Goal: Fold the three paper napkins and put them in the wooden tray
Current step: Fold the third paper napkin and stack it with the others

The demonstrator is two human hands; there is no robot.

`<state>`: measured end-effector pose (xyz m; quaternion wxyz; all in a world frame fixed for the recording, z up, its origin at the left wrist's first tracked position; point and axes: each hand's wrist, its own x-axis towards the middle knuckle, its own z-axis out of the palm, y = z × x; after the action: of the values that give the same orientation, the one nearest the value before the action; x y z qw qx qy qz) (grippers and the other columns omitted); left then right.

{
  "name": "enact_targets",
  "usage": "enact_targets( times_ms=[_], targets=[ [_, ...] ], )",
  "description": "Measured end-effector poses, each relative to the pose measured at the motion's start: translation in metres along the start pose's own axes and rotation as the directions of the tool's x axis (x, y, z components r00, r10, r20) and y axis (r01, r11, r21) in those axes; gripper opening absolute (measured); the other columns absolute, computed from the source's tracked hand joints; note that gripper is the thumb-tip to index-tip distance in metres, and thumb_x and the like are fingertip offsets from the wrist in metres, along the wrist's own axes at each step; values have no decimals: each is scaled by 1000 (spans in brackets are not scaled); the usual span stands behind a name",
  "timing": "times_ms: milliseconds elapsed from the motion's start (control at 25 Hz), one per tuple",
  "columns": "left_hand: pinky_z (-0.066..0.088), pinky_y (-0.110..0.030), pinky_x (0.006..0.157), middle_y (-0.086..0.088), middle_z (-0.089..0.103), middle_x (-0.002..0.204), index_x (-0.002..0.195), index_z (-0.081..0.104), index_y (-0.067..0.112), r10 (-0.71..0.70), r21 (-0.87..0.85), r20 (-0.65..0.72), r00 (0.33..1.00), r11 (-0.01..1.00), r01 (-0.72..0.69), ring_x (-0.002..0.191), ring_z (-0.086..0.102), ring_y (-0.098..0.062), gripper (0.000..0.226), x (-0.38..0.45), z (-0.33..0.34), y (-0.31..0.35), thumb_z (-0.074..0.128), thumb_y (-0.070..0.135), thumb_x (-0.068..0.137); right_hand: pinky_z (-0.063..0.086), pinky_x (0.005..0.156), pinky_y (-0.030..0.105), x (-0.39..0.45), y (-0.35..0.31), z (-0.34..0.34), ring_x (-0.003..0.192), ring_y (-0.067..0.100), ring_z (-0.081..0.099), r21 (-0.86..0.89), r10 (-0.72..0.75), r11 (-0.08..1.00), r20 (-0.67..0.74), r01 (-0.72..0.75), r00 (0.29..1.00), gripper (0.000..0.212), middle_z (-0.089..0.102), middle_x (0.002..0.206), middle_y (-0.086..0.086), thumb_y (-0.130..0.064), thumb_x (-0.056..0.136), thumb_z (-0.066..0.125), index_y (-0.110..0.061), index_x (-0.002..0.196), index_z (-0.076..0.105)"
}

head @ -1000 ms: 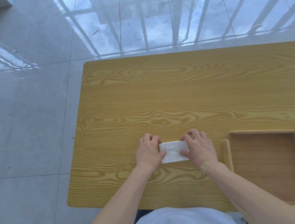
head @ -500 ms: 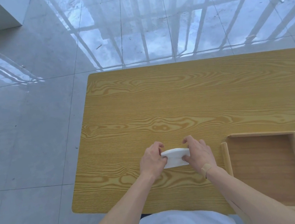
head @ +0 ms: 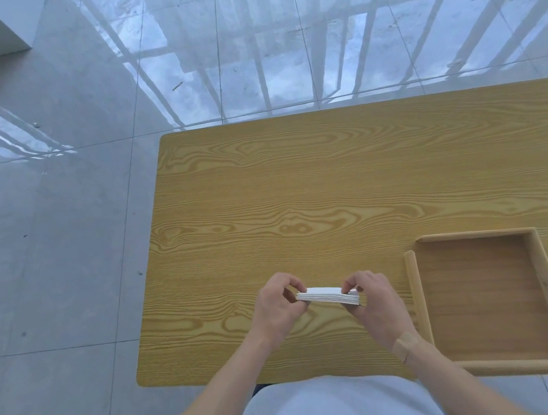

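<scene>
A glossy grey tiled floor (head: pixel 61 233), streaked with window reflections, is seen beyond a wood-grain desk (head: pixel 331 183). Near the desk's front edge a folded stack of white paper napkins (head: pixel 328 295) is held just above the surface, pinched at its left end by the left hand (head: pixel 276 308) and at its right end by the right hand (head: pixel 375 301); both grips are closed on the stack, thumbs on top, fingers beneath. How many napkins are in the stack cannot be told, though several layered edges are shown along the near side. The wooden tray (head: pixel 417 293) is set just to the right of the right hand, and nothing is seen inside it. The step in hand is judged to be the carrying of the folded stack across to the tray. It would be done well if the stack were kept level and the layers squeezed evenly so that none fan out, then lifted over the tray's raised left rail and laid flat on its floor before the grips are released. That rail is the only thing standing in the path. A plaster (head: pixel 405 344) is worn on the right wrist.
</scene>
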<state>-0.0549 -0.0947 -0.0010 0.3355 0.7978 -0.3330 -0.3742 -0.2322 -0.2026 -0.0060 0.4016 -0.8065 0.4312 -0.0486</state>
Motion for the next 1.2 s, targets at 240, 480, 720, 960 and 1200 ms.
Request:
enact_targets(
  times_ms=[240,480,720,960,1200],
  targets=[
    [41,-16,65,14,63,90,82,62,32,-83,-3,34,996,997,83,66,53,-1,29,-10,8,-12,74,7,74,32,71,26,-8,8,8,91,12,46,-61,41,997,53,-37,998,27,57,93,-20,-18,77,75,-36,92,61],
    [40,-10,59,15,64,81,77,64,32,-101,-68,2,995,993,101,62,51,3,28,-13,8,-18,72,5,72,33,69,22,-11,7,6,89,7,47,-43,29,999,0,-29,1000,23,59,92,-23,-20,78,75,-36,88,63],
    [42,-11,63,10,65,89,82,66,26,-145,-29,30,989,989,146,63,53,3,23,-7,10,-22,75,5,75,36,73,26,-9,10,12,94,10,48,-47,81,996,38,-79,996,19,58,96,-20,-23,81,73,-34,93,63],
    [48,-23,65,8,67,89,82,66,29,-193,-45,78,978,979,197,66,59,-5,18,0,9,-25,73,13,80,45,77,32,-5,13,15,94,12,50,-17,185,983,76,-184,980,15,60,97,-19,-28,82,72,-34,92,63],
    [47,-18,60,9,68,80,84,65,26,-262,-83,185,947,956,281,62,60,-3,10,5,-4,-26,72,19,81,53,78,34,-5,9,12,82,7,66,280,395,862,153,-423,906,7,73,83,-11,-31,77,74,-29,82,69]
  ],
)
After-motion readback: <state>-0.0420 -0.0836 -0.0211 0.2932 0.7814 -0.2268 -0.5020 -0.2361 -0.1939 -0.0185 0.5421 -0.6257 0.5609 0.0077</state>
